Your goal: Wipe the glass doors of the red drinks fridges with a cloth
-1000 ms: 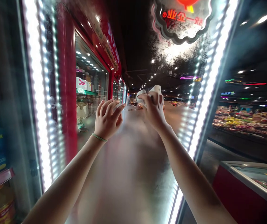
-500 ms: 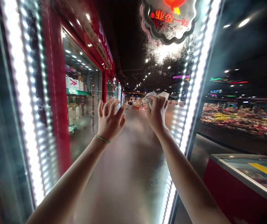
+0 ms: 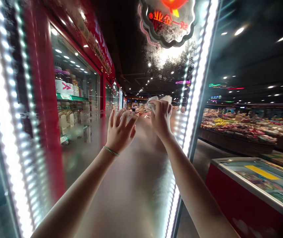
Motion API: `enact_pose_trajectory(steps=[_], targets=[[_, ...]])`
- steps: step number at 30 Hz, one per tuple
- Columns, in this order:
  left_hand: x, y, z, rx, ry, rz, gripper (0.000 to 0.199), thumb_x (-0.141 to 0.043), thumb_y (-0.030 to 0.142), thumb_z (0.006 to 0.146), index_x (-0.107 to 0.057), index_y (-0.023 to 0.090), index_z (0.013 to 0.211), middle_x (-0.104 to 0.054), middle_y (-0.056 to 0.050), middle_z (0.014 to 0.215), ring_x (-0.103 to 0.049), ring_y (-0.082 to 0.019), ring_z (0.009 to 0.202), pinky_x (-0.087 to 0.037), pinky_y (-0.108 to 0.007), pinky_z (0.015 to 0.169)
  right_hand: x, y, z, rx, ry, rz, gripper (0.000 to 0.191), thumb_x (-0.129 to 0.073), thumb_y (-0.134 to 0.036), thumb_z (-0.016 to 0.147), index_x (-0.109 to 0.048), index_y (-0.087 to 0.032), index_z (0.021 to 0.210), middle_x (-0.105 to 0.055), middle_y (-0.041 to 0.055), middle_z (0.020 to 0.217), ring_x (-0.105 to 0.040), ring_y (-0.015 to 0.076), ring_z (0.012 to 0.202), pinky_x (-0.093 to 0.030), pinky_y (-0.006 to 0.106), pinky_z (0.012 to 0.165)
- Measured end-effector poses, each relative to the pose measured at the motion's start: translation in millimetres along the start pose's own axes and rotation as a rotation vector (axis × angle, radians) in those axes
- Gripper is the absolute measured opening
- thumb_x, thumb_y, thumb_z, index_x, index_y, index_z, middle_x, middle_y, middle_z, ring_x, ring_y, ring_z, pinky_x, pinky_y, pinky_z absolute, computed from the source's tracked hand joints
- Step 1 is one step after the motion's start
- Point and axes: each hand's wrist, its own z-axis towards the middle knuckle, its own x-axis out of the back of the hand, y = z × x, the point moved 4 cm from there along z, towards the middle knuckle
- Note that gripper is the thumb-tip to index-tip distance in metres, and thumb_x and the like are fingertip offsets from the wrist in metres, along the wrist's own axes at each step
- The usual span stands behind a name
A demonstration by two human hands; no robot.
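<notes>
A glass door [image 3: 128, 185] stands in front of me, fogged across its lower and middle part. My left hand [image 3: 122, 127], with a thin green band on the wrist, is raised before the glass. Its fingers are spread and it holds nothing; whether the fingertips touch the pane I cannot tell. My right hand [image 3: 161, 115] is closed around a crumpled white cloth [image 3: 166, 99] held up at the fogged glass. Above the hands is a round scalloped sign [image 3: 168, 23] with red lettering that reads reversed.
Bright LED strips [image 3: 198, 66] run down both sides of the door. At left, a red display fridge [image 3: 38, 99] has bottles [image 3: 63, 82] on its shelves. A red chest freezer [image 3: 220, 195] stands at lower right. Beyond it are heaped goods [image 3: 240, 125].
The view has turned slightly right, so the door frame and sign sit further left. My left hand has moved a little closer to the right hand, which still grips the cloth.
</notes>
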Motion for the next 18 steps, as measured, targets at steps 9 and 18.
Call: enact_pose_trajectory(steps=[9, 18], targets=[[-4.4, 12.9, 1.8, -0.054, 0.033, -0.003, 0.041, -0.063, 0.023, 0.097, -0.067, 0.024, 0.138, -0.066, -0.012, 0.142, -0.056, -0.034, 0.141, -0.032, -0.062, 0.13, 4.3, 14.3, -6.1, 0.026, -0.011, 0.003, 0.032, -0.051, -0.013, 0.099, -0.058, -0.032, 0.124, -0.059, 0.0067, 0.123, -0.053, 0.0272, 0.119, -0.046, 0.05, 0.107], [-9.1, 23.9, -3.2, -0.052, -0.007, -0.065, 0.048, -0.064, 0.021, 0.096, -0.064, 0.025, 0.143, -0.065, -0.014, 0.145, -0.055, -0.035, 0.144, -0.031, -0.063, 0.13, 15.0, 37.2, -27.1, 0.015, 0.038, 0.111, 0.036, -0.047, -0.016, 0.104, -0.065, -0.031, 0.131, -0.066, 0.0098, 0.14, -0.056, 0.0275, 0.139, -0.047, 0.053, 0.118]])
